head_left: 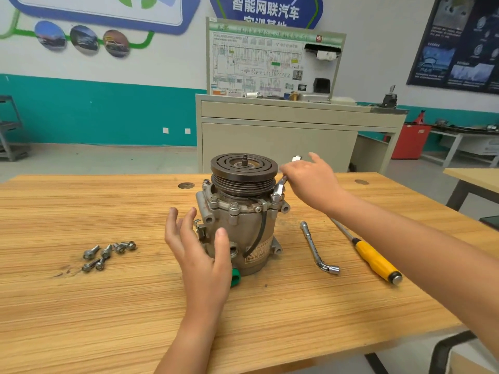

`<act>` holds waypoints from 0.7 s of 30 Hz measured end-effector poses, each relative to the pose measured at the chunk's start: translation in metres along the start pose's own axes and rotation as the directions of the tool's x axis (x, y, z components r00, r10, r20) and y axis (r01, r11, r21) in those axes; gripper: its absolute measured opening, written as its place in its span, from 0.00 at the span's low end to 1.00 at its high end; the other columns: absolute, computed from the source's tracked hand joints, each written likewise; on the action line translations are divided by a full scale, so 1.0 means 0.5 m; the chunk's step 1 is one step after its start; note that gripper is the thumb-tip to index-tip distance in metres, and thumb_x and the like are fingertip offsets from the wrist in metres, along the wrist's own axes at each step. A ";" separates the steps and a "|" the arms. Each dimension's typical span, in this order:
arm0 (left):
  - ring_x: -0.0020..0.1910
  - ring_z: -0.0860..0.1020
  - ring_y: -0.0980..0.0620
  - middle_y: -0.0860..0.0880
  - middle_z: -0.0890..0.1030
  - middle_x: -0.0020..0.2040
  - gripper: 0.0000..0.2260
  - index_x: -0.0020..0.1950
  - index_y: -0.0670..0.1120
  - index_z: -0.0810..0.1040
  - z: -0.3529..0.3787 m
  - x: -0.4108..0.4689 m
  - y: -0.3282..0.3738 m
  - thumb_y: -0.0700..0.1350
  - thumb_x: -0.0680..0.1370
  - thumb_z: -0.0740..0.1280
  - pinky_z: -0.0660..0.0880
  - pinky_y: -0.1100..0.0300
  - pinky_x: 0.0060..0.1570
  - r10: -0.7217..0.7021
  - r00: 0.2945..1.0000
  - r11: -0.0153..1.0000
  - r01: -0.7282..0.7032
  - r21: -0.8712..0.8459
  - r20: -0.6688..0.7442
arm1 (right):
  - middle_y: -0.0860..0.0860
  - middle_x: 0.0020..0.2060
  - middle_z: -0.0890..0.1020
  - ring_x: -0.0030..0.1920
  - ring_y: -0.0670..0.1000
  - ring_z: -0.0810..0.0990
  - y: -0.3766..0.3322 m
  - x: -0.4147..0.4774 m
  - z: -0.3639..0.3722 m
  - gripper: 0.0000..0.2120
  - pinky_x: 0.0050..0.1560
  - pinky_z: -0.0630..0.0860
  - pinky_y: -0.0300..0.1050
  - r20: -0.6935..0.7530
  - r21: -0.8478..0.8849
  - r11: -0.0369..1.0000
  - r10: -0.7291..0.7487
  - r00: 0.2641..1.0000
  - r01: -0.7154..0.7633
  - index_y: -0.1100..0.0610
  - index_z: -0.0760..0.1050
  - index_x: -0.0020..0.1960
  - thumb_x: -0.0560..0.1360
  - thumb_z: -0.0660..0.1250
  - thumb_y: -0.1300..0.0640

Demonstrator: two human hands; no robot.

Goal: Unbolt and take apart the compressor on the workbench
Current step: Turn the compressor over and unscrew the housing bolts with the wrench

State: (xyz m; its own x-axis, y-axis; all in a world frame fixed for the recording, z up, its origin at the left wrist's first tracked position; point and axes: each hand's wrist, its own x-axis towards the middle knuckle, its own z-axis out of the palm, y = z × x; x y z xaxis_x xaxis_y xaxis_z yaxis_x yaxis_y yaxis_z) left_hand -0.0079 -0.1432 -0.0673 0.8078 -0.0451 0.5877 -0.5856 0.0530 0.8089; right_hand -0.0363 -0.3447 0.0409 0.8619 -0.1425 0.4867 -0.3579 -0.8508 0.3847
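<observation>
Left hand [199, 255], upright compressor [243, 225], pulley [244, 168] up

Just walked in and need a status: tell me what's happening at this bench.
A person is unbolting an automotive compressor that stands pulley-up on the wooden workbench. The right hand holds a wrench set on the compressor's upper right edge. The left hand hovers open by the housing. Several loose bolts lie to its left. An L-shaped socket wrench and a yellow-handled screwdriver lie to its right.

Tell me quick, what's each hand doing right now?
Left hand: open, fingers spread beside the compressor.
Right hand: holding the wrench.
</observation>
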 end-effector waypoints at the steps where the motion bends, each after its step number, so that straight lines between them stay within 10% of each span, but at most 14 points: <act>1: 0.66 0.51 0.76 0.58 0.51 0.71 0.26 0.71 0.45 0.63 0.000 0.000 -0.002 0.51 0.74 0.59 0.55 0.78 0.61 0.004 1.000 1.000 -0.004 0.000 0.008 | 0.55 0.51 0.81 0.53 0.55 0.78 0.005 -0.013 -0.010 0.16 0.65 0.64 0.53 -0.061 0.138 0.987 0.089 0.994 -0.079 0.57 0.67 0.67 0.80 0.54 0.61; 6: 0.71 0.53 0.64 0.58 0.53 0.71 0.27 0.72 0.45 0.63 0.008 -0.007 0.003 0.52 0.75 0.59 0.56 0.60 0.68 0.069 0.994 0.995 -0.075 0.073 0.088 | 0.51 0.28 0.75 0.28 0.51 0.75 0.035 -0.138 -0.102 0.20 0.29 0.72 0.49 -0.066 0.752 0.610 0.447 0.892 -0.250 0.51 0.62 0.71 0.80 0.55 0.58; 12: 0.71 0.54 0.58 0.55 0.57 0.70 0.32 0.73 0.42 0.62 0.007 -0.008 0.008 0.58 0.73 0.53 0.52 0.58 0.71 0.142 0.975 0.966 -0.173 0.189 0.171 | 0.46 0.28 0.70 0.29 0.46 0.68 0.003 -0.212 -0.149 0.27 0.25 0.60 0.42 0.218 0.168 0.957 0.198 0.956 -0.236 0.39 0.47 0.73 0.79 0.51 0.57; 21: 0.71 0.54 0.60 0.55 0.58 0.71 0.33 0.73 0.43 0.62 0.006 -0.007 0.009 0.59 0.73 0.52 0.51 0.59 0.70 0.120 0.978 0.968 -0.154 0.199 0.172 | 0.48 0.25 0.66 0.23 0.48 0.63 -0.048 -0.176 -0.184 0.33 0.20 0.54 0.40 0.284 -0.226 0.972 0.001 0.959 0.066 0.57 0.49 0.73 0.73 0.57 0.69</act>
State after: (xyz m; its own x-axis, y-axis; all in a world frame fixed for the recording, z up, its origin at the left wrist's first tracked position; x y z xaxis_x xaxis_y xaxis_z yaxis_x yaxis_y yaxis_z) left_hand -0.0135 -0.1458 -0.0658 0.7077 -0.2097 0.6747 -0.7047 -0.1407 0.6954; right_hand -0.1364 -0.2652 0.0608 0.9282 -0.2809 0.2440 -0.3719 -0.7223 0.5831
